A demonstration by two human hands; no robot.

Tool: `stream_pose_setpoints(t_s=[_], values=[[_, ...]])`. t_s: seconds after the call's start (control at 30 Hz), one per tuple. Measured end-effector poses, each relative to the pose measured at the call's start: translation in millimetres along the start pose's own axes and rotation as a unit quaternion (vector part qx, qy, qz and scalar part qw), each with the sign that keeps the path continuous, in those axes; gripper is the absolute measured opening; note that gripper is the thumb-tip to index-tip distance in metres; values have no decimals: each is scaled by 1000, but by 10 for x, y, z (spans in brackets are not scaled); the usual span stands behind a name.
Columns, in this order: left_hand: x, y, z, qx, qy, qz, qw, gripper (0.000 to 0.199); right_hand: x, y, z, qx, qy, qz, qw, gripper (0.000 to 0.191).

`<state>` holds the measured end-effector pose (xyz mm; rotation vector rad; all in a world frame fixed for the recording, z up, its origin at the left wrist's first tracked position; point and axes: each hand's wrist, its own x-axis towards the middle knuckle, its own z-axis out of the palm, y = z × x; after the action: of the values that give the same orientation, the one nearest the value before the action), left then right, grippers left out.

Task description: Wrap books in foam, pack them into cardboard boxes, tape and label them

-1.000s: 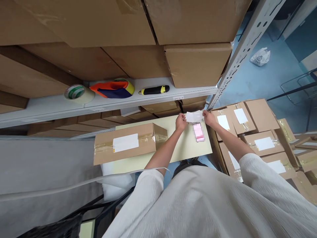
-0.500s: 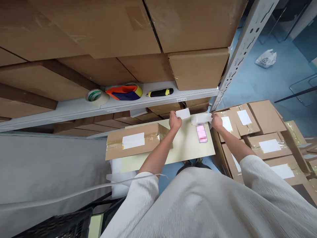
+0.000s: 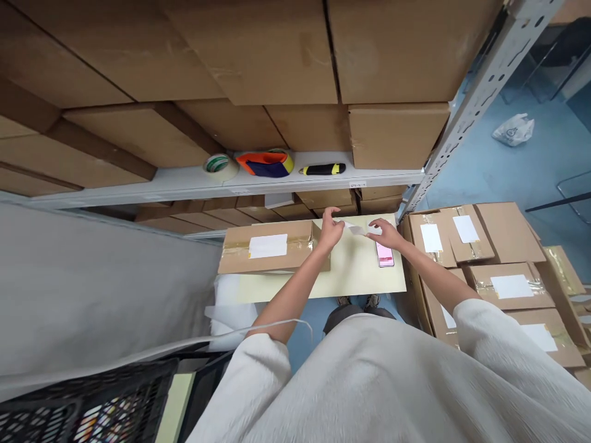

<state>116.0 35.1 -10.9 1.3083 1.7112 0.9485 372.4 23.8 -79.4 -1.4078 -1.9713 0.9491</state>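
Above a pale yellow board [image 3: 295,286], my left hand [image 3: 331,230] pinches one end of a white paper label [image 3: 354,228]. The thumb and fingertips of my right hand [image 3: 386,235] close on the label's other end, so it spans between both hands. Part of another white paper shows behind my right fingers. Just below that hand lies a phone [image 3: 385,255] with a pink screen. A taped cardboard box [image 3: 235,246] bearing a white label [image 3: 268,245] rests on the board, left of my left hand.
On the shelf [image 3: 180,181] ahead are a tape roll [image 3: 220,166], an orange and blue tape dispenser [image 3: 265,164] and a utility knife [image 3: 322,169]. Labelled boxes [image 3: 512,286] are stacked on the right. A black crate [image 3: 111,400] stands at lower left, near a white cable [image 3: 184,341].
My hands have come closer together. Earlier each held a separate white slip; now one label stretches between them. The view has shifted, and the phone's screen shows more clearly.
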Motion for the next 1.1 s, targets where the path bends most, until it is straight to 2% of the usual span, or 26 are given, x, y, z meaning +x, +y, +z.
stream_pose_setpoints(t_s=[0.13, 0.23, 0.3, 0.4, 0.53, 0.63, 0.73, 0.87, 0.93, 1.0, 1.1], values=[[-96, 147, -360, -79, 12, -13, 997, 52, 123, -512, 159, 85, -16, -25, 996, 73], [-144, 206, -659, -110, 47, -17, 993, 53, 212, -876, 265, 108, -37, -37, 993, 86], [-164, 206, -873, -130, 61, -24, 989, 53, 257, -1097, 344, 114, -55, -51, 991, 88], [-170, 147, -1226, -175, 77, -26, 981, 51, 313, -1401, 490, 120, -73, -72, 987, 79], [-149, -37, -1732, -239, 82, -27, 967, 46, 413, -1768, 767, 136, -79, -92, 983, 66], [-137, -226, -2085, -270, 62, -56, 959, 43, 505, -2028, 1052, 141, -52, -75, 986, 59], [-136, -415, -2381, -275, 42, -64, 959, 42, 571, -2278, 1370, 131, 2, -48, 990, 56], [-140, -608, -2673, -293, 12, -69, 954, 42, 592, -2581, 1732, 77, 53, -53, 994, 59], [-142, -669, -2787, -295, 6, -71, 953, 43, 591, -2704, 1851, 51, 59, -55, 995, 40], [-149, -706, -2889, -276, 7, -64, 959, 44, 594, -2797, 1917, 46, 65, -44, 996, 23], [-174, -737, -3027, -241, 2, -38, 970, 39, 610, -2877, 1927, 74, 74, -11, 994, 23]])
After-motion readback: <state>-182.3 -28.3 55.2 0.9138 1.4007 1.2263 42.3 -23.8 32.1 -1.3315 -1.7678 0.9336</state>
